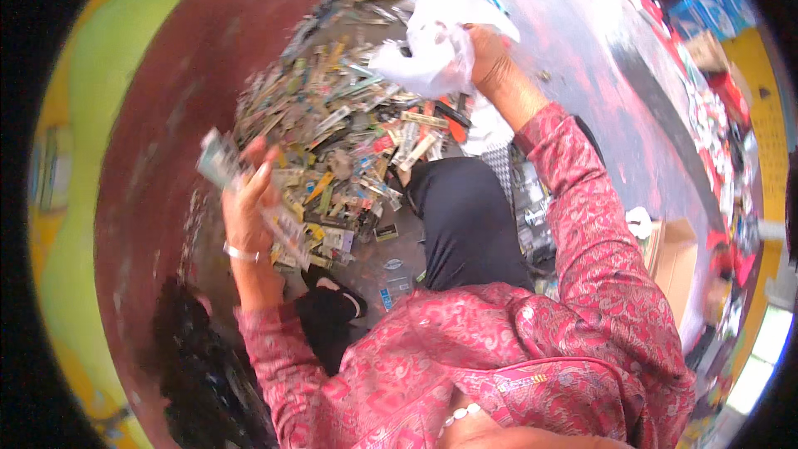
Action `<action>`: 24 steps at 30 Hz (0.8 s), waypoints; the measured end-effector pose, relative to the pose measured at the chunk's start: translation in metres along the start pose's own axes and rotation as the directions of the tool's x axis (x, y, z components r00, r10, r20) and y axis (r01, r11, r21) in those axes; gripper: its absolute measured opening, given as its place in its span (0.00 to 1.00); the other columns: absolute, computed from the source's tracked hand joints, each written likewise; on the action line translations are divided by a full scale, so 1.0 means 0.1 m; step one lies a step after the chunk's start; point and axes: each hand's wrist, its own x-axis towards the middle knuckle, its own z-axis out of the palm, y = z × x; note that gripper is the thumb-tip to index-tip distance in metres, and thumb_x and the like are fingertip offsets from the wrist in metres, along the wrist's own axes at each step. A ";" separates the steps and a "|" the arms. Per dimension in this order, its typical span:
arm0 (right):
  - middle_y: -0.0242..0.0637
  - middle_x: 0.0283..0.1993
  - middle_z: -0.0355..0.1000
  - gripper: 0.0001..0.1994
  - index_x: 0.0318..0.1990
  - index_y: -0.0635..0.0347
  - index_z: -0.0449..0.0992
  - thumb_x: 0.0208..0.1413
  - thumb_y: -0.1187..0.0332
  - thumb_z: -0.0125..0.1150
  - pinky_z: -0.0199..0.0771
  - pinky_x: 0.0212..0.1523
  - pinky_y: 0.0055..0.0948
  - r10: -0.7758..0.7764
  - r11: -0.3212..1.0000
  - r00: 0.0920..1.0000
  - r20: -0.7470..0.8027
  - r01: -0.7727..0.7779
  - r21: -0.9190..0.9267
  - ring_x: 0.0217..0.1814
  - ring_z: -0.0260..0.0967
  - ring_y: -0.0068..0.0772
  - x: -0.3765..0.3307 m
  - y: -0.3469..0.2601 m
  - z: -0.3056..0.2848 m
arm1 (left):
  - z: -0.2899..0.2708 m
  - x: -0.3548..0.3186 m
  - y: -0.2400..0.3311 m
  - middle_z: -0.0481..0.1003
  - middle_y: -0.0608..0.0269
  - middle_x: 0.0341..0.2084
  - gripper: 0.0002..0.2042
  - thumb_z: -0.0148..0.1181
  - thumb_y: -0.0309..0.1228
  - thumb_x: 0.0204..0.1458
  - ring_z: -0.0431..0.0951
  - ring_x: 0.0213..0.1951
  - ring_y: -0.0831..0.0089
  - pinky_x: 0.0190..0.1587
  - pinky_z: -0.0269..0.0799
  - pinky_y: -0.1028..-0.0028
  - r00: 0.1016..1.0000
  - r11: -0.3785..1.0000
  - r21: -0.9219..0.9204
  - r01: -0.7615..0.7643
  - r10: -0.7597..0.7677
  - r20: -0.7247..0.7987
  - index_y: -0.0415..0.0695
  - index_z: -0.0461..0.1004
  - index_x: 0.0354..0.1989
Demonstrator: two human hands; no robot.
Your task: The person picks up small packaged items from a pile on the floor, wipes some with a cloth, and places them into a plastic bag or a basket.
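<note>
We see the left hand raised over the near-left edge of the pile, its grip closed around a few flat card-backed packets with a pale green-grey face; more of them trail down past the wrist toward a silver bangle. The packets' long axis runs from upper left to lower right, tilted, blurred by motion.

The right hand is farther off, at the far side of the pile, its grip bunched on the crumpled white thin plastic bag. The bag hangs to the left of that hand, mouth direction unclear.

So the bag lies up and to the right of the held packets, with the heap of mixed small colourful card packets on the reddish-brown floor between them. The left hand is nearer the heap's loose edge. A cardboard box sits well apart, right.
</note>
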 end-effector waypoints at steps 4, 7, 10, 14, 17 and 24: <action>0.41 0.36 0.71 0.10 0.38 0.65 0.71 0.48 0.71 0.50 0.70 0.38 0.27 0.012 -0.666 0.859 0.511 -0.374 0.646 0.36 0.70 0.33 0.45 -0.64 0.27 | 0.19 -0.25 0.43 0.62 0.60 0.52 0.32 0.60 0.21 0.38 0.59 0.19 0.90 0.21 0.55 0.87 0.941 0.952 -0.147 -0.269 0.292 0.169 0.42 0.57 0.56; 0.42 0.35 0.71 0.09 0.37 0.68 0.71 0.49 0.74 0.48 0.71 0.36 0.27 -0.052 -0.728 0.773 0.632 -0.463 0.506 0.33 0.70 0.33 0.63 -1.24 0.39 | -0.10 -0.39 0.45 0.62 0.60 0.53 0.34 0.62 0.23 0.37 0.60 0.20 0.90 0.21 0.57 0.86 0.954 0.965 -0.085 -0.248 0.259 0.150 0.42 0.55 0.57; 0.41 0.31 0.72 0.09 0.35 0.69 0.72 0.48 0.78 0.47 0.72 0.33 0.26 0.050 -0.448 0.773 0.632 -0.549 0.706 0.30 0.71 0.30 0.59 -1.71 0.44 | -0.32 -0.53 0.41 0.68 0.64 0.46 0.33 0.64 0.24 0.36 0.62 0.20 0.88 0.20 0.57 0.86 0.925 0.917 -0.227 -0.328 0.361 0.121 0.42 0.58 0.55; 0.38 0.34 0.71 0.09 0.37 0.68 0.71 0.50 0.74 0.50 0.73 0.31 0.27 -0.137 -0.643 0.734 0.666 -0.577 0.504 0.31 0.71 0.30 0.57 -1.81 0.87 | -0.51 -0.61 0.37 0.71 0.67 0.30 0.28 0.65 0.27 0.35 0.63 0.19 0.86 0.20 0.57 0.85 0.967 0.979 -0.069 -0.191 0.200 0.158 0.41 0.61 0.49; 0.38 0.35 0.71 0.14 0.40 0.67 0.69 0.53 0.64 0.49 0.73 0.30 0.26 -0.100 -0.628 0.690 0.717 -0.603 0.492 0.32 0.70 0.30 0.62 -1.84 1.04 | -0.58 -0.56 0.26 0.68 0.68 0.16 0.13 0.64 0.29 0.37 0.63 0.16 0.83 0.19 0.58 0.82 0.997 0.994 0.090 -0.067 0.069 -0.023 0.39 0.71 0.30; 0.41 0.38 0.71 0.25 0.46 0.68 0.67 0.57 0.51 0.39 0.72 0.29 0.22 -0.310 -0.349 0.631 0.711 -0.771 0.533 0.33 0.70 0.25 0.75 -1.70 0.87 | -0.70 -0.49 0.24 0.66 0.71 0.13 0.06 0.61 0.30 0.39 0.61 0.14 0.82 0.16 0.54 0.82 0.988 0.992 0.118 -0.039 0.056 -0.145 0.42 0.71 0.22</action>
